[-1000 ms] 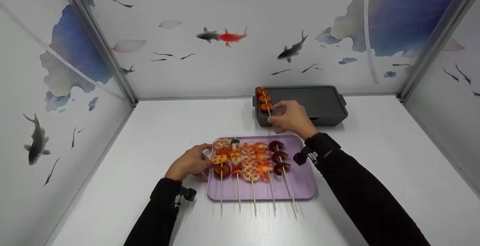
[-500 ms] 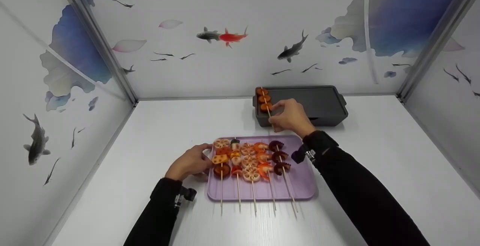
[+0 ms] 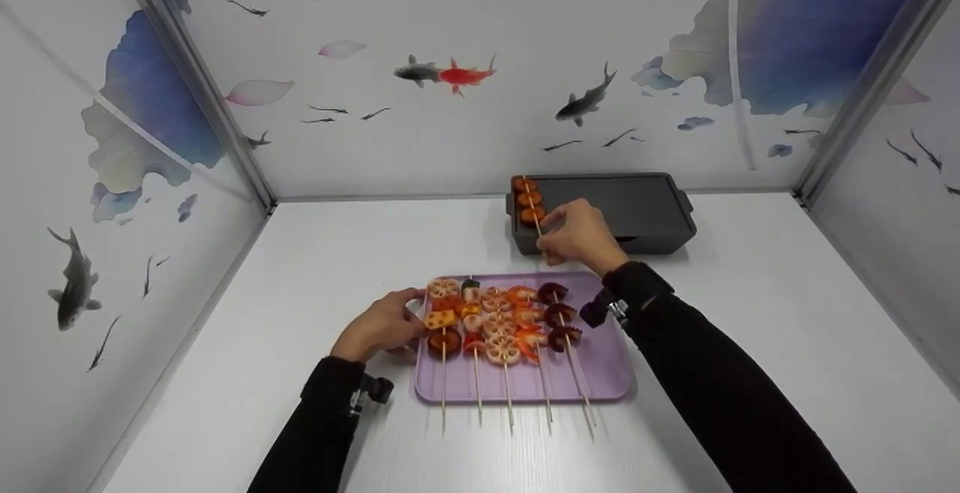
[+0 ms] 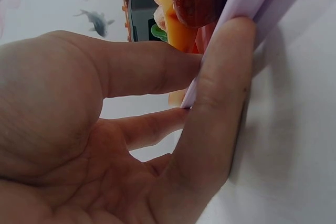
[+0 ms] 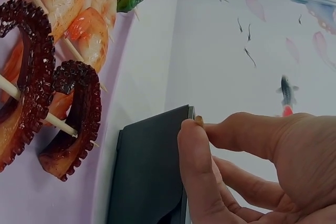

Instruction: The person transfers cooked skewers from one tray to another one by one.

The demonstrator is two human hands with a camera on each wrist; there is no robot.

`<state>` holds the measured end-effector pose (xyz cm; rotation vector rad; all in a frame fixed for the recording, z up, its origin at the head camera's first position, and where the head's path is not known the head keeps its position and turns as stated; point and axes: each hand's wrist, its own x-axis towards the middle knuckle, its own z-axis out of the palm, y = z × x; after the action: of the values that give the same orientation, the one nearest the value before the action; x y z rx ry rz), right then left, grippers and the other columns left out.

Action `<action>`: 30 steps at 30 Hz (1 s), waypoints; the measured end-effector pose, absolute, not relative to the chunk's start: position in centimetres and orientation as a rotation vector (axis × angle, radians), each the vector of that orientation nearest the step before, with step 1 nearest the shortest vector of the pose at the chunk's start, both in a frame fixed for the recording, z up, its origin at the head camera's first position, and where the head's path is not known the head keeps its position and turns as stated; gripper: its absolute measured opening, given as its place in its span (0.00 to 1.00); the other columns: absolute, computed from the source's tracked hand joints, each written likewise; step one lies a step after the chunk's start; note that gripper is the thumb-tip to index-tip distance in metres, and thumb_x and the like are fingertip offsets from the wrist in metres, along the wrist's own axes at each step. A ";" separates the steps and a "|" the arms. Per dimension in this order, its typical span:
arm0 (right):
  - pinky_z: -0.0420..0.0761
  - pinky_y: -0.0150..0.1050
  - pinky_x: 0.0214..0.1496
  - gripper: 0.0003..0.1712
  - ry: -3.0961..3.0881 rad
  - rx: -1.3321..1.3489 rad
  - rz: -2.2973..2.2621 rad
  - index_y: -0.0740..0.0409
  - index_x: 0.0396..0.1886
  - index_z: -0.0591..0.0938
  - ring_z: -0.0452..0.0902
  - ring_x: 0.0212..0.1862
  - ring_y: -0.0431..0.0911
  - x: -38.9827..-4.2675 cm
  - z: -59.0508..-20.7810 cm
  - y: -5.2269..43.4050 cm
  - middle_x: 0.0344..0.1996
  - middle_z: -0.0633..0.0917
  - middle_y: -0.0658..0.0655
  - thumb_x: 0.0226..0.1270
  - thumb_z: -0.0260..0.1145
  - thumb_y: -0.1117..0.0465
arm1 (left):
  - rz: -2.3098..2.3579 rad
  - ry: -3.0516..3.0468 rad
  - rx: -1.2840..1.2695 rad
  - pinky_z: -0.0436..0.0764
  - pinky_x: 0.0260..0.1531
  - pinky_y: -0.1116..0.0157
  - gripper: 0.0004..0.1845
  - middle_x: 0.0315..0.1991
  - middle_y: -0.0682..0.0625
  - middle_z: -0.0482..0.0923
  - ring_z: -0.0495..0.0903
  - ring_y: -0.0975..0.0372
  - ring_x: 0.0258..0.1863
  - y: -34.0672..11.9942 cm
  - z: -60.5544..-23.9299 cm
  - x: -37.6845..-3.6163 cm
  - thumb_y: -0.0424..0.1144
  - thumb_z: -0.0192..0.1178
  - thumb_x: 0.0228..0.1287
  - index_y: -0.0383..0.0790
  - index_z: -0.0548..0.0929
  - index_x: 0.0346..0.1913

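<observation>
At the left edge of a lilac tray (image 3: 611, 373), my left hand (image 3: 381, 326) pinches the rim between thumb and fingers, as the left wrist view shows close up. My right hand (image 3: 581, 236) holds the bare stick of a skewer of round orange-brown slices (image 3: 529, 199). That skewer lies along the left end of a dark grey grill (image 3: 622, 204). In the right wrist view, only the tip of the skewer stick (image 5: 199, 121) shows between thumb and finger.
Several skewers lie side by side on the tray: mixed pieces (image 3: 444, 341), lotus root slices (image 3: 501, 347), shrimp (image 3: 528, 317) and dark octopus tentacles (image 3: 560, 314). Their sticks overhang the tray's front edge. White panels with painted fish stand behind and beside the white table (image 3: 322, 253).
My right hand has shifted very slightly up and left with its grip on the skewer stick kept. The left hand and the tray stay as they were.
</observation>
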<state>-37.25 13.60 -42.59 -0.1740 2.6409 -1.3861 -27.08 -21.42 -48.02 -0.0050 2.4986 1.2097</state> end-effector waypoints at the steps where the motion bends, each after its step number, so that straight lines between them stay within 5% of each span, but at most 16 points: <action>1: 0.99 0.48 0.49 0.24 2.637 -0.170 -1.389 0.69 0.67 0.89 0.95 0.30 0.42 -37.3 -42.6 13.6 0.42 0.98 0.65 0.75 0.77 0.67 | 1.208 2.499 -0.004 0.90 0.34 0.64 0.42 0.49 0.42 0.89 0.90 0.58 0.36 -21.4 -48.0 -27.1 0.32 0.67 0.77 0.40 0.69 0.91; 14: 0.95 0.33 0.38 0.21 2.545 -0.201 -1.508 0.75 0.64 0.90 0.95 0.30 0.41 -37.0 -42.6 13.8 0.44 0.97 0.70 0.76 0.76 0.69 | 1.223 2.491 -0.004 0.89 0.33 0.65 0.41 0.48 0.42 0.88 0.90 0.58 0.35 -21.5 -48.0 -27.1 0.32 0.68 0.78 0.40 0.69 0.91; 30: 0.96 0.35 0.39 0.24 2.500 -0.168 -1.523 0.76 0.69 0.87 0.95 0.34 0.45 -37.0 -42.7 13.7 0.51 0.94 0.71 0.76 0.73 0.71 | 1.213 2.487 -0.005 0.91 0.34 0.63 0.41 0.50 0.42 0.88 0.91 0.56 0.38 -21.5 -48.0 -27.1 0.31 0.67 0.79 0.41 0.69 0.91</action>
<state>-36.98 13.75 -42.74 -0.1679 2.4997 -1.5228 -27.09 -21.46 -48.04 -0.0052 2.4868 1.2134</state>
